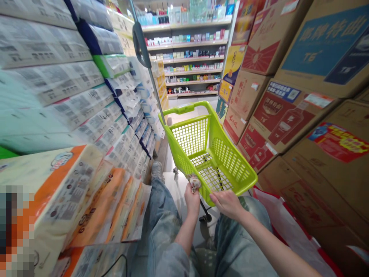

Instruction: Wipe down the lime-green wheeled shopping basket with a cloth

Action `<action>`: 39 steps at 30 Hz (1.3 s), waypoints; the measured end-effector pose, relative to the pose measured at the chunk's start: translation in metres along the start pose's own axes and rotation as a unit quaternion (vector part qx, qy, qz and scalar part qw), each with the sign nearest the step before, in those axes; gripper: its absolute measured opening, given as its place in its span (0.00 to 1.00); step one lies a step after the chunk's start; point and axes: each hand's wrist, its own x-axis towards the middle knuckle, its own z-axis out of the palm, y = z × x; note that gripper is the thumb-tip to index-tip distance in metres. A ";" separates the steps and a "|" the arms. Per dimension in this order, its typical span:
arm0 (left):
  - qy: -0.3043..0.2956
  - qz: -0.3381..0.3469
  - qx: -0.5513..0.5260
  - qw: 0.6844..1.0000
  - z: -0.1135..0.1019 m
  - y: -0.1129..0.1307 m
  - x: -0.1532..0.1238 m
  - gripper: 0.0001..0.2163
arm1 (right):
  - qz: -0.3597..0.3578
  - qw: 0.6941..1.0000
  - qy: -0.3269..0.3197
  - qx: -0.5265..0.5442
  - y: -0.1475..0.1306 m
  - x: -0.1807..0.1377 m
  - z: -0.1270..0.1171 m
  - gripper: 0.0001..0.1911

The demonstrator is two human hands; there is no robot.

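Observation:
A lime-green wheeled shopping basket (184, 165) with lattice walls stands in front of my legs, with nothing in it. A long grey pull handle (141, 46) rises from its far left corner. My left hand (192, 198) is closed on a small crumpled greyish cloth (194, 182), which lies against the near left part of the basket's rim. My right hand (229, 204) is closed over the near rim, to the right of my left hand, and its fingers are partly hidden.
Stacked tissue packs (95, 115) line the left side, with orange-and-cream packs (98, 204) close by. Cardboard cartons (288, 115) rise on the right, above a red-and-white bag (291, 227). Shelves of small goods (187, 44) stand at the far end.

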 end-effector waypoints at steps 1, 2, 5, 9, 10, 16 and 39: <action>-0.010 -0.001 0.004 1.000 0.000 -0.002 -0.008 0.12 | -0.003 1.000 0.002 -0.001 0.001 0.000 0.000 0.28; -0.017 -0.002 0.010 1.000 -0.001 -0.003 -0.015 0.11 | -0.005 1.000 0.004 -0.002 0.002 -0.001 0.000 0.28; -0.039 -0.018 0.027 0.999 -0.004 -0.008 -0.023 0.09 | -0.007 1.000 0.007 -0.006 0.004 -0.001 0.001 0.28; 0.003 -0.029 -0.003 1.000 -0.009 -0.013 -0.003 0.17 | -0.005 1.000 0.007 -0.014 0.003 0.001 0.002 0.29; 0.025 -0.030 -0.010 0.999 -0.010 -0.013 0.006 0.17 | -0.005 1.000 0.007 -0.015 0.003 0.001 0.002 0.29; 0.063 0.001 -0.021 0.998 -0.004 -0.004 0.057 0.14 | -0.004 1.000 0.006 -0.014 -0.001 0.004 0.002 0.28; -0.043 0.010 -0.007 0.999 -0.010 -0.009 0.059 0.13 | 0.011 0.998 -0.042 -0.048 0.013 0.012 -0.002 0.29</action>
